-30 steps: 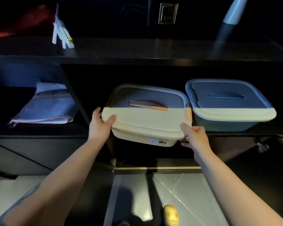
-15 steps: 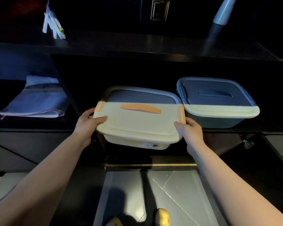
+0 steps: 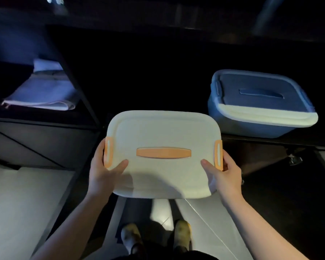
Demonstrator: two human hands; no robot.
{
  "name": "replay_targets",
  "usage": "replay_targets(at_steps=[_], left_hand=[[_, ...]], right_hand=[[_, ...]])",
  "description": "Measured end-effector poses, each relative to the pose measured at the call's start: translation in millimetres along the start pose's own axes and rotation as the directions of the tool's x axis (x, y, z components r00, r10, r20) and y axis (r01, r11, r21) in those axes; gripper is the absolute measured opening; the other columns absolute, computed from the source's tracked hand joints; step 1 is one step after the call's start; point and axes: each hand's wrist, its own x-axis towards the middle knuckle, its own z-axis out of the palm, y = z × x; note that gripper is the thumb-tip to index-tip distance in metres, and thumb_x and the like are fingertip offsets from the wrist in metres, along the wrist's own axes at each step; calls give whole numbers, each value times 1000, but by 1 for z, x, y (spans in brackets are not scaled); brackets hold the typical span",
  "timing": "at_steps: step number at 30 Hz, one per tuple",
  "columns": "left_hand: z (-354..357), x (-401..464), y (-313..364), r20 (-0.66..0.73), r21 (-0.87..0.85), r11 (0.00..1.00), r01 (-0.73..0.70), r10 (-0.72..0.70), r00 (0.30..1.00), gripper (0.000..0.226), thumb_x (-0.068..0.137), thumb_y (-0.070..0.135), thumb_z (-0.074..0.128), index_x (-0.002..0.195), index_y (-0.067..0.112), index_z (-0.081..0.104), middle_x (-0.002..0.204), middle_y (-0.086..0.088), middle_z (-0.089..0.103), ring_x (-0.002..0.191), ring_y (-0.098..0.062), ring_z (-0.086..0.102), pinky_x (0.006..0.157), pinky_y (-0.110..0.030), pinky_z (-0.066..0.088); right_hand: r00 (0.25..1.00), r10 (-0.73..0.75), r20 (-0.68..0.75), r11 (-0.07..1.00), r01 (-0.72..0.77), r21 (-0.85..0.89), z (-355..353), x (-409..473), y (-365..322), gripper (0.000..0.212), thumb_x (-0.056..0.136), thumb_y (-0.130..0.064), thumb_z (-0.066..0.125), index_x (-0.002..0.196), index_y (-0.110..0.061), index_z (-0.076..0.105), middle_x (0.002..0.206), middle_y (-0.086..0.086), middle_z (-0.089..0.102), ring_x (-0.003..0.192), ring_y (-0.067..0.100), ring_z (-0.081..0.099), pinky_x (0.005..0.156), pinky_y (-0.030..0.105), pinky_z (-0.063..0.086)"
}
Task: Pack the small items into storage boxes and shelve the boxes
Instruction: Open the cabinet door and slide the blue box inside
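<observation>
A cream storage box with an orange lid handle and orange side clips hangs in the air in front of the dark shelf unit. My left hand grips its left edge, thumb lying on the lid. On the opposite edge my right hand grips it the same way. A blue storage box with a closed lid stands on the shelf at the right, apart from the cream one.
Folded pale cloths lie in the left shelf compartment, behind a dark upright divider. The shelf bay behind the cream box is dark. Pale floor tiles and my two feet show below.
The cream box has come out of the shelf bay toward me and now sits lower and nearer, its whole lid visible. Both hands kept hold of its sides. The view tilted downward.
</observation>
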Motion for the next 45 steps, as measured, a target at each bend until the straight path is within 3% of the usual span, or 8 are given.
replay_targets(at_steps=[5, 13, 17, 21, 31, 37, 41, 45], left_hand=[[5, -50, -50, -26, -122, 972, 202, -207, 978, 68, 76, 20, 76, 128, 48, 43, 101, 20, 62, 93, -10, 64, 63, -25, 56], [31, -84, -133, -69, -129, 877, 463, -474, 878, 78, 74, 13, 78, 139, 34, 39, 117, 9, 56, 104, -16, 58, 71, -22, 55], [40, -82, -183, 13, -83, 859, 504, -505, 863, 80, 74, 12, 76, 138, 40, 36, 131, 4, 49, 122, -22, 48, 98, -51, 46], [56, -67, -235, 15, 37, 855, 517, -518, 855, 75, 74, 6, 74, 116, 56, 38, 111, 17, 51, 110, -14, 52, 83, -36, 54], [85, 28, -377, 193, 74, 791, 607, -608, 770, 102, 64, 2, 73, 148, 25, 20, 139, -20, 47, 128, -38, 44, 104, -57, 37], [117, 109, -441, 176, 83, 855, 512, -519, 837, 94, 77, -13, 67, 150, 19, 17, 147, -4, 32, 137, -23, 31, 102, -28, 38], [145, 167, -457, 172, 239, 853, 465, -508, 844, 106, 72, -4, 71, 149, 36, 11, 152, -1, 24, 133, -26, 32, 101, -44, 42], [164, 204, -481, 206, 242, 876, 418, -467, 860, 110, 71, 1, 72, 149, 41, 6, 159, 5, 2, 145, -25, 8, 109, -40, 32]], right_hand=[[999, 3, 43, 993, 2, -115, -13, -3, 23, 41, 76, -9, 79, 99, -37, 61, 96, 3, 56, 80, 0, 59, 64, 11, 47], [934, 314, 167, 913, -249, -323, -31, 4, 103, 21, 77, -18, 80, 84, -32, 65, 94, 13, 64, 86, 30, 61, 84, 44, 52], [898, 397, 192, 867, -298, -400, -36, 17, 155, 33, 79, -24, 77, 103, -38, 59, 90, -20, 64, 88, 6, 60, 68, 19, 44], [845, 505, 175, 799, -381, -466, -27, 39, 214, 45, 80, -22, 77, 113, -38, 50, 95, -26, 56, 86, 2, 55, 77, 25, 41], [662, 726, 187, 652, -574, -495, 22, 106, 343, 53, 79, -9, 76, 125, -23, 54, 108, 7, 63, 102, 25, 58, 88, 41, 48], [715, 684, 142, 682, -558, -473, 61, 176, 393, 48, 86, 5, 63, 132, -6, 51, 113, 18, 64, 93, 31, 61, 76, 40, 51], [761, 647, 49, 693, -560, -454, 81, 222, 428, 47, 88, 7, 59, 133, -5, 50, 103, 18, 59, 80, 30, 58, 77, 46, 55], [794, 608, 17, 709, -534, -461, 93, 262, 461, 56, 83, 7, 66, 135, -5, 48, 118, 17, 61, 102, 35, 62, 81, 49, 56]])
